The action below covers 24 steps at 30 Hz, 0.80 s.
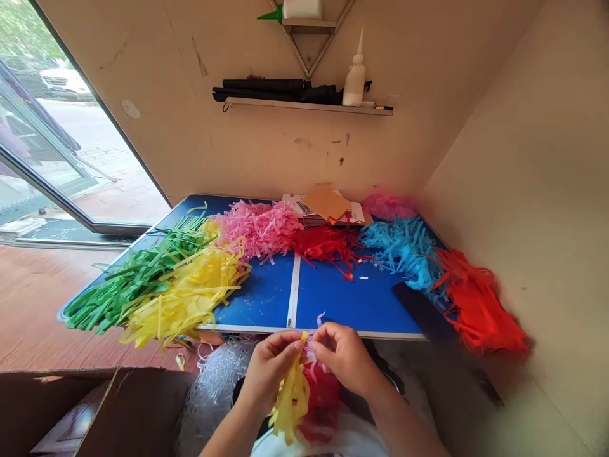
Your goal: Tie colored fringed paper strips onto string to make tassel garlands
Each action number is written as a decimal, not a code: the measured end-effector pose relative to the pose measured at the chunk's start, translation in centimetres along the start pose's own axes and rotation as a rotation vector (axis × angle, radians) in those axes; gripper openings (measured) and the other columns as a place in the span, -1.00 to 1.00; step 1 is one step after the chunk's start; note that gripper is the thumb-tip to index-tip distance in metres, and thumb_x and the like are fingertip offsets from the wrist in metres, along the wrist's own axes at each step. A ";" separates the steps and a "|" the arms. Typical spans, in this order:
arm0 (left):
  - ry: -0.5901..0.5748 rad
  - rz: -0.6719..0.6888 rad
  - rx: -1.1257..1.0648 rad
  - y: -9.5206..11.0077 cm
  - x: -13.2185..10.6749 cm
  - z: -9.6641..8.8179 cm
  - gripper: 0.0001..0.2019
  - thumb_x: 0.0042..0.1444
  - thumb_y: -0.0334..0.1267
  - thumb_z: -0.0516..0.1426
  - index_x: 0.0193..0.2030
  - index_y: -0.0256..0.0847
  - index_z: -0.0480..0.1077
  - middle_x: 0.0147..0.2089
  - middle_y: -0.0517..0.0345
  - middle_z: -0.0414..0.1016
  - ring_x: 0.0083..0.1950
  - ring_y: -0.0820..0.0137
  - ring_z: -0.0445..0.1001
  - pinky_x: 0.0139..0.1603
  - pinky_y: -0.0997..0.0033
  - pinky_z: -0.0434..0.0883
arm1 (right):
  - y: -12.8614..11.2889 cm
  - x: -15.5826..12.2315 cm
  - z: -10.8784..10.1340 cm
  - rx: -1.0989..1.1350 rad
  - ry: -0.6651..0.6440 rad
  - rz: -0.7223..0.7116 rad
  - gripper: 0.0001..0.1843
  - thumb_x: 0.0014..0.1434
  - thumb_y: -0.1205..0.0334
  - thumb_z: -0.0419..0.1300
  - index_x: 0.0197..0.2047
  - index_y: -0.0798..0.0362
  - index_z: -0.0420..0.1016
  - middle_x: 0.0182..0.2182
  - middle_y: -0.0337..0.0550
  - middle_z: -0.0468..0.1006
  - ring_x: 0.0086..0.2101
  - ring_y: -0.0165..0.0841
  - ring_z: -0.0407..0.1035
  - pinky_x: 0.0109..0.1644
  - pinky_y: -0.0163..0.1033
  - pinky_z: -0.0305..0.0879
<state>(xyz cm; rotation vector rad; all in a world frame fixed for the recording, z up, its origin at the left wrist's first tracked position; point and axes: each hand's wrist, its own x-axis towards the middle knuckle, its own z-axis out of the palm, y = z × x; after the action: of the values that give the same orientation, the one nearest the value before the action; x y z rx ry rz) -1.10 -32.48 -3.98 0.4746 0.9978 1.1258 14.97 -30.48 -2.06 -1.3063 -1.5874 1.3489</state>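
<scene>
Both hands are raised just in front of the near edge of the blue worktop (pixel 342 298). The left hand (pixel 270 367) is closed in a fingertip pinch on the gathered top of a yellow tassel (pixel 291 416), whose strands hang below the fingers. The right hand (pixel 346 357), thumb and forefinger drawn together and the other fingers curled, appears to grip a pale pink strip (pixel 320 319) beside that top; one end stands up above the fingertips. A red tassel (pixel 323 403) is below, beside the yellow one; whether either hand supports it cannot be told. The step in hand appears to be fine fingertip work where yellow and pink meet. Hold the yellow top firmly at its narrowest point so that the strands stay gathered. Apply light, even tension to the pink strip; thin material of this kind is likely to crease or tear if jerked. Guide hanging strands downward, clear of the pinch, to avoid trapping loose ends. Work apart from the loose piles on the worktop: green strips (pixel 152 270) and yellow strips (pixel 190 292) at the left, pink shreds (pixel 261 228) toward the back, blue strips (pixel 404 244) toward the right.
</scene>
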 end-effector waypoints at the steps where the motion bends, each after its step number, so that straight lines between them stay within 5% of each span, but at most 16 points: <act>1: -0.002 0.023 0.026 -0.1 0.0 -0.1 -0.67 -0.29 -0.19 0.46 -0.36 -0.27 0.56 -0.39 0.11 0.61 -0.41 0.44 0.53 -0.37 0.54 0.44 | -0.1 0.0 0.0 0.020 -0.010 0.001 -0.87 0.09 0.21 0.16 -0.43 0.08 0.42 -0.61 -0.31 0.39 -0.62 -0.48 0.25 -0.53 -0.38 0.17; 13: 0.040 -0.026 -0.039 0.4 -0.4 0.1 -0.63 -0.31 -0.18 0.46 -0.36 -0.27 0.51 -0.46 0.16 0.56 -0.48 0.45 0.50 -0.43 0.51 0.43 | 0.0 -0.4 0.3 0.106 0.032 0.023 -0.84 0.04 0.16 0.17 -0.47 0.06 0.36 -0.62 -0.33 0.33 -0.62 -0.50 0.14 -0.54 -0.38 0.10; 24: 0.008 0.029 0.046 -0.2 -0.2 -0.5 -0.66 -0.24 -0.15 0.43 -0.34 -0.27 0.53 -0.40 0.11 0.58 -0.42 0.43 0.52 -0.37 0.50 0.43 | 0.2 -0.6 0.6 0.020 -0.059 -0.020 -0.91 0.04 0.27 0.17 -0.46 0.09 0.42 -0.52 -0.25 0.47 -0.51 -0.47 0.27 -0.41 -0.37 0.21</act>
<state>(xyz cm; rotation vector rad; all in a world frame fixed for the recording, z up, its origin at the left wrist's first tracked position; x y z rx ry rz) -1.41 -32.80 -4.31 0.5234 1.0285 1.1338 14.62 -31.25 -2.28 -1.2463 -1.6181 1.3989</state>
